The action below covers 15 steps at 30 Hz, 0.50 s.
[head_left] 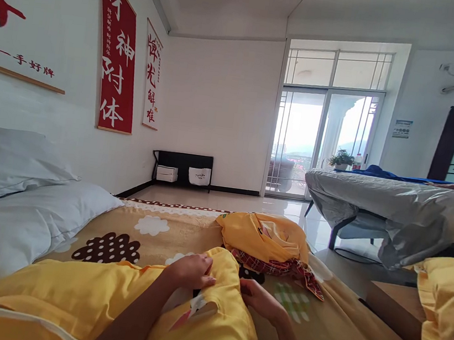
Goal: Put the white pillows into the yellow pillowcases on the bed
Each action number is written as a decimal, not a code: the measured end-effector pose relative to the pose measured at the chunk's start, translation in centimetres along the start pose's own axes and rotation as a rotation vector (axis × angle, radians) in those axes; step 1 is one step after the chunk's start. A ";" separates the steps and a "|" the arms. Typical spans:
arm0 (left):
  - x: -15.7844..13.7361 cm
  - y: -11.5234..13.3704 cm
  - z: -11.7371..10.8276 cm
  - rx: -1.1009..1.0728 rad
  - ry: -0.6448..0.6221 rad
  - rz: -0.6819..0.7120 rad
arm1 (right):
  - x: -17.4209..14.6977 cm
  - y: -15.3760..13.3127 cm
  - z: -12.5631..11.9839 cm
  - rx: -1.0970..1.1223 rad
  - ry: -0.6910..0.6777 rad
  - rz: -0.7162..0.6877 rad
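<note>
Two hands at the bottom centre of the frame: the left hand [192,271] curls its fingers into the end of one yellow pillowcase [100,304], pinching the fabric; the right hand [262,300] grips the same end just beside it. The pillowcase's long axis runs from lower left toward centre. Two white pillows [17,204] lie at left, one crumpled yellow cloth [263,239] just above the hands.

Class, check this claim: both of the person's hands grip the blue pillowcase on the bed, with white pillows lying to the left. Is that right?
Not quite. The head view shows the left hand and right hand gripping a yellow pillowcase, not a blue one. The rest holds: it lies on the bed, with white pillows to the left.
</note>
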<state>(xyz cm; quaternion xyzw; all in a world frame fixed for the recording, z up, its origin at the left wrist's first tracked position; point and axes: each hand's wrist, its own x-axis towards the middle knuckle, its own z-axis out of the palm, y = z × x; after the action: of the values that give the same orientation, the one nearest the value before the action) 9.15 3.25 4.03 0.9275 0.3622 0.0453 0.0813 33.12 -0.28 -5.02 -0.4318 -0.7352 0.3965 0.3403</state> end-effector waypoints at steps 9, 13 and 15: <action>0.4 -0.2 0.1 0.015 -0.046 0.097 | -0.4 0.2 -0.1 0.033 0.052 0.041; 0.1 -0.5 -0.5 -0.008 -0.044 0.121 | -0.4 0.1 -0.4 0.026 0.033 0.045; -0.1 -0.5 -0.8 -0.016 -0.038 0.128 | -0.5 0.0 -0.5 0.006 0.035 0.046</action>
<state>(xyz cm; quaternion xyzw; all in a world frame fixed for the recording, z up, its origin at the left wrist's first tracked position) 8.63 3.59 4.77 0.9487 0.3001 0.0357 0.0928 33.71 -0.59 -4.85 -0.4546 -0.7177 0.3988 0.3454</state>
